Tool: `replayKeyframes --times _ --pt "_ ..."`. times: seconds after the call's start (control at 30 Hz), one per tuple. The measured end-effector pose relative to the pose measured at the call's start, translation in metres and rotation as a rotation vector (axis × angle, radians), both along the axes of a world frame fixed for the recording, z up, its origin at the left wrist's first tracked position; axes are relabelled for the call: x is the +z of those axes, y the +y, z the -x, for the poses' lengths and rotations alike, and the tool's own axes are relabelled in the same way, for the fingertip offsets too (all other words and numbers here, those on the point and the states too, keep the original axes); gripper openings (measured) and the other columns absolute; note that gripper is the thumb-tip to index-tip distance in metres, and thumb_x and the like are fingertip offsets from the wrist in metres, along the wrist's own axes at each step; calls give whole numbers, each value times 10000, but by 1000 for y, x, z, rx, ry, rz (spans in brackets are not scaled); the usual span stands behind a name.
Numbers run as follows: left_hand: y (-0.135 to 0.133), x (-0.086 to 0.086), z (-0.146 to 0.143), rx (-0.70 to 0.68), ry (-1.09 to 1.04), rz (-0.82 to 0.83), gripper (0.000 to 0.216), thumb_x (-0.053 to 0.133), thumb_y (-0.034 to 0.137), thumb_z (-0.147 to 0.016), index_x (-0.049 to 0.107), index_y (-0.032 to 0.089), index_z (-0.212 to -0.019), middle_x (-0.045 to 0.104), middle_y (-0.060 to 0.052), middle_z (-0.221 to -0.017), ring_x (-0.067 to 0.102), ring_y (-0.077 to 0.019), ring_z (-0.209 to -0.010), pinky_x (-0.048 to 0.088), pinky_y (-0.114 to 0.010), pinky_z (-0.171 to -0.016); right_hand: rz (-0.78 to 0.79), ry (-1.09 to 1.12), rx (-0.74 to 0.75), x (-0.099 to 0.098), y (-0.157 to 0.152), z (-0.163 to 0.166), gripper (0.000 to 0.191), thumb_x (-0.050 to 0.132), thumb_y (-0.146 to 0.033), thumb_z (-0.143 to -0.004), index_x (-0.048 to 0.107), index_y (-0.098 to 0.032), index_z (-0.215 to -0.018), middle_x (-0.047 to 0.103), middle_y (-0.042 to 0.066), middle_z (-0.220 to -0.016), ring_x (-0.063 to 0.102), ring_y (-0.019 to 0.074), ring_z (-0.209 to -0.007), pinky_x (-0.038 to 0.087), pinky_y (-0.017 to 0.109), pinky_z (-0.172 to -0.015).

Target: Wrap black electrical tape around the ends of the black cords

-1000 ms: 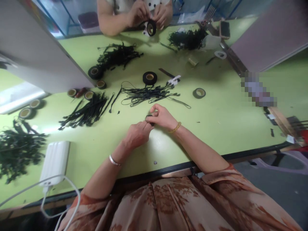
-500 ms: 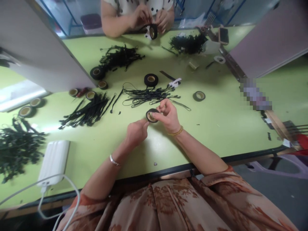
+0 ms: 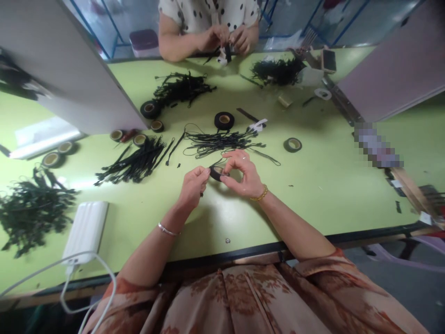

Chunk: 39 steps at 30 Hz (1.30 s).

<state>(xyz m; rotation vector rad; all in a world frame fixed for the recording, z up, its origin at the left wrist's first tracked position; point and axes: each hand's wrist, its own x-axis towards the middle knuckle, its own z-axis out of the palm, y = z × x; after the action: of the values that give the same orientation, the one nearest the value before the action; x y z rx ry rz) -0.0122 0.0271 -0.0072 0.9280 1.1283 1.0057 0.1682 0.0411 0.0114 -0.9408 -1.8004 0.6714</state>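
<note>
My right hand (image 3: pixel 243 175) is closed around a small roll of black tape (image 3: pixel 216 172), held just above the green table (image 3: pixel 313 185). My left hand (image 3: pixel 192 186) pinches something thin and dark beside the roll; I cannot make out what it is. A loose bundle of thin black cords (image 3: pixel 222 139) lies on the table just beyond both hands.
Another bundle of black cords (image 3: pixel 135 160) lies to the left, with more tape rolls (image 3: pixel 224 119) (image 3: pixel 292 144) (image 3: pixel 150 109) around. A white power bank (image 3: pixel 86 229) with a cable sits near left. A person opposite (image 3: pixel 222 39) handles tape. Grey dividers (image 3: pixel 69 79) stand left and right.
The tape roll has turned in my right hand, from face-on to edge-on, and my fingers have shifted around it. The view has tilted up slightly. The person opposite has lowered their tape roll.
</note>
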Motion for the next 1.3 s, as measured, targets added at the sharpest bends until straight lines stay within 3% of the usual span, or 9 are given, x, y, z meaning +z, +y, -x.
replayKeyframes --times 0.13,0.23,0.33,0.5,0.57,0.7,1.0,1.2,1.3 --pt "0 -1 5 -13 400 -285 297 548 443 -858 525 182 -717 407 58 -561 335 -81 -520 280 -217 -516 166 201 -160 -2 6 0 243 693 -436 -775 563 -234 -816 647 22 -788 607 206 -803 471 402 -798" --pt "-3 0 5 -83 670 -466 263 466 379 -910 564 186 -762 506 26 -638 429 -109 -606 356 -236 -613 511 318 -49 0 11 -3 377 634 -586 -821 545 -221 -849 630 -8 -632 576 144 -575 453 292 -574" --pt "-6 2 3 -220 924 -616 295 400 340 -951 600 188 -795 601 -31 -744 510 -146 -717 372 -260 -665 834 323 77 2 14 -4 521 568 -712 -806 593 -193 -849 642 16 -552 567 139 -480 411 265 -462" --pt "-9 7 -1 -418 1303 -638 324 391 343 -972 632 186 -823 664 -81 -808 568 -184 -745 263 -277 -560 1018 378 123 1 15 -4 521 697 -658 -726 655 -155 -856 691 47 -643 613 140 -528 453 263 -478" --pt "-10 8 -4 -478 1373 -624 332 395 359 -974 643 181 -843 675 -91 -796 584 -192 -722 224 -278 -541 1026 418 161 -1 13 -2 458 831 -508 -633 637 -157 -856 702 31 -690 643 142 -594 501 269 -552" --pt "-14 13 -10 -544 1412 -603 374 356 377 -983 655 163 -918 689 -116 -758 615 -215 -678 213 -278 -536 979 529 117 -4 7 4 520 904 -293 -518 519 -199 -855 598 -87 -535 625 128 -534 511 266 -575" --pt "-20 24 -20 -602 1443 -444 453 242 385 -990 619 135 -1023 691 -136 -712 663 -257 -654 350 -300 -587 701 734 98 6 -3 11 502 865 -266 -591 427 -231 -833 523 -125 -545 584 102 -495 511 255 -543" --pt "-20 19 -19 -460 1410 -343 407 271 373 -971 604 148 -906 658 -123 -685 631 -249 -645 363 -322 -613 489 703 141 7 -6 10 391 819 -261 -672 452 -224 -801 524 -83 -640 522 80 -512 449 236 -505" --pt "-15 12 -14 -344 1144 -282 340 317 357 -952 518 180 -744 558 -53 -612 533 -175 -583 335 -295 -602 398 605 164 5 -1 2 361 814 -289 -679 473 -219 -775 494 -61 -672 494 91 -574 421 244 -534"
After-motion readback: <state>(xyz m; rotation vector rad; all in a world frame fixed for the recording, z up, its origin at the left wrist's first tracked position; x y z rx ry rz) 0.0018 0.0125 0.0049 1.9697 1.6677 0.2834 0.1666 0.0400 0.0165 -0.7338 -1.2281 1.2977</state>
